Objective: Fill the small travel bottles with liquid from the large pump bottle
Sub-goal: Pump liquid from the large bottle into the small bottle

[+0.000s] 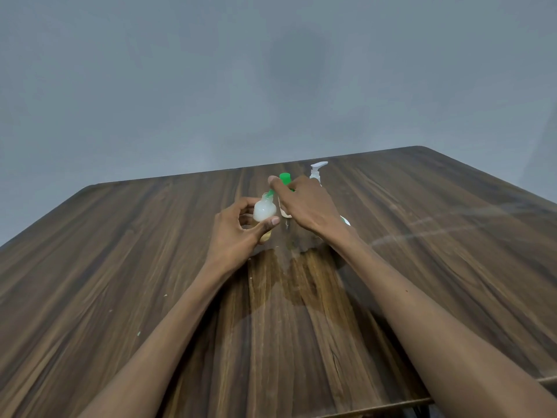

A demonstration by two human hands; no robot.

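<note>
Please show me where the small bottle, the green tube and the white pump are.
small bottle (264,210), head view, its round body
green tube (285,177), head view, its top end
white pump (317,168), head view, its nozzle head

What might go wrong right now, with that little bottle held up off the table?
The left hand holds the small bottle tilted in the air, so its milky liquid might spill. The right hand pinches a green syringe-like tool at the bottle's narrow neck; a slip could drip onto the wooden table, which already looks wet. The right forearm passes near the pump bottle and might knock it.
</note>
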